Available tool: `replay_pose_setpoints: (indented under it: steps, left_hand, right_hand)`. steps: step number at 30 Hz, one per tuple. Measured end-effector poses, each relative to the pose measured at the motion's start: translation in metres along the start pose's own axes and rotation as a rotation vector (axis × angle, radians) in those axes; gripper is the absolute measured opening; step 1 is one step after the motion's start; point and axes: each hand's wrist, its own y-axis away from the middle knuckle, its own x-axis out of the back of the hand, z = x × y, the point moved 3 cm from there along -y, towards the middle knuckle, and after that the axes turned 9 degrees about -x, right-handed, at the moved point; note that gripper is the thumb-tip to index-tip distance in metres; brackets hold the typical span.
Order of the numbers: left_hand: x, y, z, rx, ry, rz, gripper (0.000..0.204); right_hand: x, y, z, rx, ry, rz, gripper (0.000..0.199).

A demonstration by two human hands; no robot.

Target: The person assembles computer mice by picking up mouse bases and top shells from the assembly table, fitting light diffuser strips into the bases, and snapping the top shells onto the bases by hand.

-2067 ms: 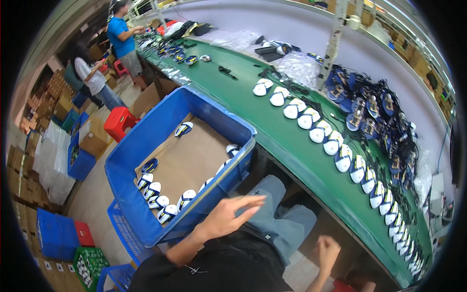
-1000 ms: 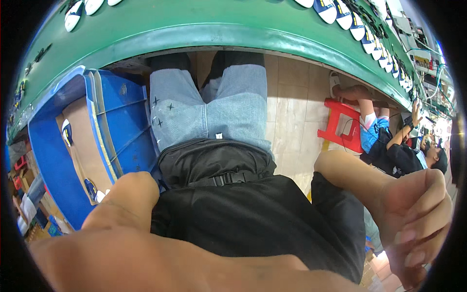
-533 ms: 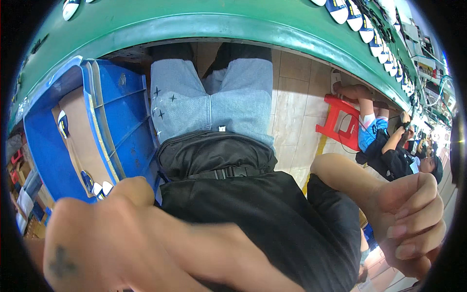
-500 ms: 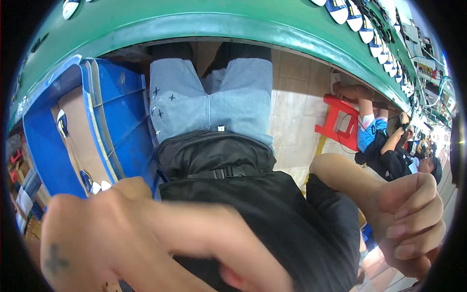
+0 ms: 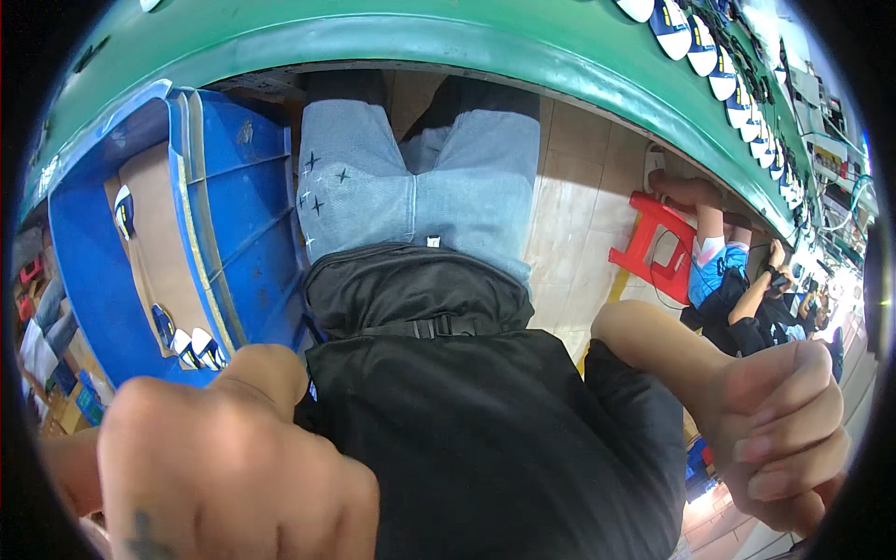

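Note:
My left hand (image 5: 224, 467) fills the lower left of the view, very close to the camera, curled into a fist with nothing visible in it. My right hand (image 5: 784, 439) is at the lower right, fingers curled shut and thumb up, holding nothing that I can see. Between them lie my black shirt (image 5: 485, 439), a black waist bag (image 5: 411, 289) and my light blue jeans (image 5: 420, 187).
A blue plastic crate (image 5: 224, 215) lined with cardboard stands at my left, holding a few white and dark pieces. The green table edge (image 5: 448, 47) curves across the top with white pieces in a row. A red stool (image 5: 653, 243) and another seated person (image 5: 737, 280) are at the right.
The view swung down from the table and crate to my lap. My left hand came up close to the camera and closed from spread fingers into a fist. My right hand stayed curled.

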Motion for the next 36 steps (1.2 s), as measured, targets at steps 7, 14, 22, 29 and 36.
replay_pose_setpoints:
  steps: [7,14,22,29,36]
  left_hand:
    - [-0.008,-0.003,-0.012,0.08,0.283,-0.053,0.046]
    - [-0.01,-0.001,-0.012,0.089,0.421,-0.163,0.045]
    - [-0.01,-0.003,-0.006,0.12,0.388,-0.256,0.038]
    - [-0.013,-0.009,-0.004,0.197,0.43,-0.313,0.029]
    - [-0.03,-0.008,0.023,-0.129,-0.005,-0.774,0.015]
  right_hand:
    - [-0.004,0.0,0.003,-0.034,-0.013,-0.004,0.033]
    - [-0.009,0.0,0.007,-0.015,-0.062,-0.024,0.035]
    - [-0.018,-0.017,0.004,-0.08,-0.025,-0.058,0.038]
    - [0.034,0.0,0.012,0.136,-0.412,0.061,0.034]
    - [-0.005,-0.014,0.007,0.218,-0.207,0.341,0.016]
